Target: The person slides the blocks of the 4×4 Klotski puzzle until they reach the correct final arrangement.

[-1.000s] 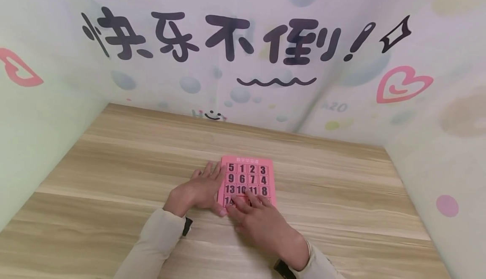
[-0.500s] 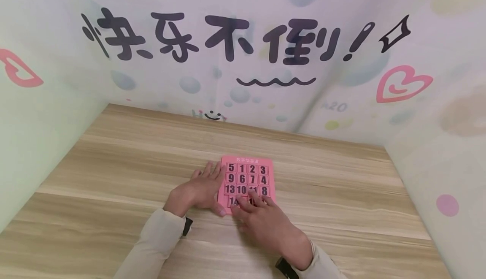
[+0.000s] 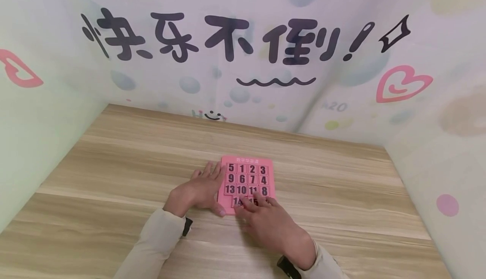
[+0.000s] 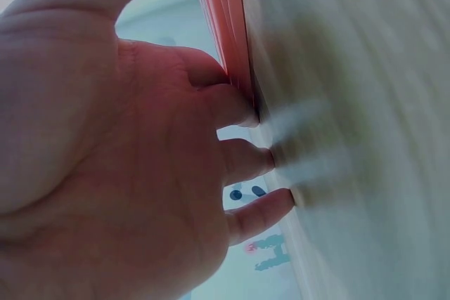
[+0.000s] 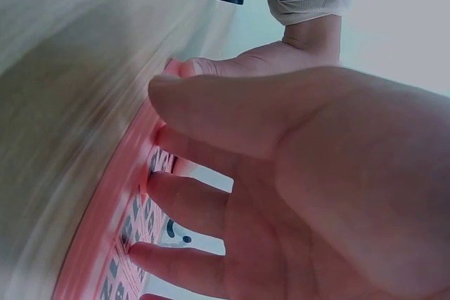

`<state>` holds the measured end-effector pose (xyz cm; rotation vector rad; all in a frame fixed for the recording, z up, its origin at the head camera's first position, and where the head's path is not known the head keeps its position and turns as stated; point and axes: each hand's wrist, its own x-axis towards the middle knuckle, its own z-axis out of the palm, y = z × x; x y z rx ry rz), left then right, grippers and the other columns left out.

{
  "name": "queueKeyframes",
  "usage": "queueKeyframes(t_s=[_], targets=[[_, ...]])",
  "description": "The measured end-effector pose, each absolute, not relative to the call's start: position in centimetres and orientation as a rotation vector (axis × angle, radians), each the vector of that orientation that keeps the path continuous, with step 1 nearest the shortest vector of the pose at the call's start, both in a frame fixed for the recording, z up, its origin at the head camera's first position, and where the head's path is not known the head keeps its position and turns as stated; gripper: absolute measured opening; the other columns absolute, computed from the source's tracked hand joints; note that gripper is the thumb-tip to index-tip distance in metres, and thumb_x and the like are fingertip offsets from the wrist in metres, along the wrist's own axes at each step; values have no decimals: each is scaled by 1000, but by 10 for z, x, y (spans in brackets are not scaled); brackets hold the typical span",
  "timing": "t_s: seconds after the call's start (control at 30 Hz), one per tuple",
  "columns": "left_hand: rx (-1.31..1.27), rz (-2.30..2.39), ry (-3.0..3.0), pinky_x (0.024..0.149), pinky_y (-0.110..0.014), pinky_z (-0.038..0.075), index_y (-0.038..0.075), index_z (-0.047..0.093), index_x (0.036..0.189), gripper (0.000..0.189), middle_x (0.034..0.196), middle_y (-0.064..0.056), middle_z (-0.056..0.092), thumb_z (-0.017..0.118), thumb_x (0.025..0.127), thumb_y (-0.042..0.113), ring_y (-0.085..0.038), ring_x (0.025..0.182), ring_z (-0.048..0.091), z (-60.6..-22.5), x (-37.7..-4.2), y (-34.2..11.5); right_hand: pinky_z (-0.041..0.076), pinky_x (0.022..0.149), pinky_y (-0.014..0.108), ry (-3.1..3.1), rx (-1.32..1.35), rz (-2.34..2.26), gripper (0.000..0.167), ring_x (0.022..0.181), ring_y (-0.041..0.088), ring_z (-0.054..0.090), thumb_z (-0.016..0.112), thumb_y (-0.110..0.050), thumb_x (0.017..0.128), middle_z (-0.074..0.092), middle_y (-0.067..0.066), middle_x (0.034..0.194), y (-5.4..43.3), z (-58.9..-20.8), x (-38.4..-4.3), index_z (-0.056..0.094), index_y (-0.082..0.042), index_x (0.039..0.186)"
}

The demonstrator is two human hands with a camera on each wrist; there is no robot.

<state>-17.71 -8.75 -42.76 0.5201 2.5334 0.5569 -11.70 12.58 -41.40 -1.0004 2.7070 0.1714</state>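
Note:
A pink sliding number puzzle [image 3: 268, 162] lies flat on the wooden table in the head view. Its upper rows read 5 1 2 3, 9 6 7 4 and 13 10 11 8. At the bottom left is a bare slot, and tiles 14 [image 3: 235, 203] and 15 [image 3: 253, 203] lie to its right. My left hand [image 3: 205, 189] rests along the puzzle's left edge, thumb by the lower corner; the left wrist view shows its fingertips down on the table. My right hand [image 3: 267, 225] touches the lower tiles with extended fingertips, hiding the bottom right corner.
The wooden table [image 3: 125, 156] extends around the puzzle on all sides. Behind it and at both sides stand pale printed walls [image 3: 235, 0] with dark lettering. A black strap [image 3: 287, 266] shows at my right wrist.
Tile 14 has slid right, baring a slot at the bottom left of the puzzle. My right hand has shifted slightly right with it. The left hand has stayed in place.

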Motion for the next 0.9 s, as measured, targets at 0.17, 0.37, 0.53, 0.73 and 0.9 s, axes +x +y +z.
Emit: queueKeyframes(t_s=[0.17, 0.37, 0.53, 0.73, 0.9], targets=[[524, 549, 2530, 123, -57, 4, 0, 10, 158, 121, 165, -18, 1, 84, 73, 43, -39, 152, -5, -428, -177, -88, 42, 109, 54, 2711, -994, 167, 44, 139, 34, 45, 55, -38, 100, 48, -3, 151, 128, -411, -116, 54, -30, 143], [514, 549, 2525, 123, -56, 3, 1, 10, 158, 121, 166, -17, 0, 84, 73, 43, -38, 152, -6, -428, -177, -88, 41, 110, 53, 2706, -972, 161, 44, 139, 34, 45, 54, -37, 100, 47, -2, 152, 128, -411, -117, 55, -30, 143], [508, 556, 2518, 123, -56, 3, 2, 9, 158, 121, 165, -16, -1, 84, 73, 43, -37, 152, -7, -428, -178, -88, 41, 110, 53, 2701, -953, 157, 43, 139, 33, 45, 53, -37, 100, 46, -3, 152, 128, -411, -117, 55, -30, 143], [503, 557, 2520, 123, -56, 2, 4, 8, 159, 121, 166, -14, -2, 84, 73, 44, -37, 152, -8, -428, -178, -89, 41, 110, 54, 2700, -944, 154, 43, 138, 33, 46, 52, -37, 101, 46, -3, 152, 129, -409, -117, 55, -29, 143], [512, 558, 2518, 123, -56, 2, 5, 8, 159, 121, 166, -14, -1, 84, 72, 44, -37, 152, -7, -429, -177, -89, 43, 108, 54, 2698, -959, 157, 42, 138, 33, 47, 53, -37, 100, 49, -2, 151, 130, -408, -116, 56, -29, 142]])
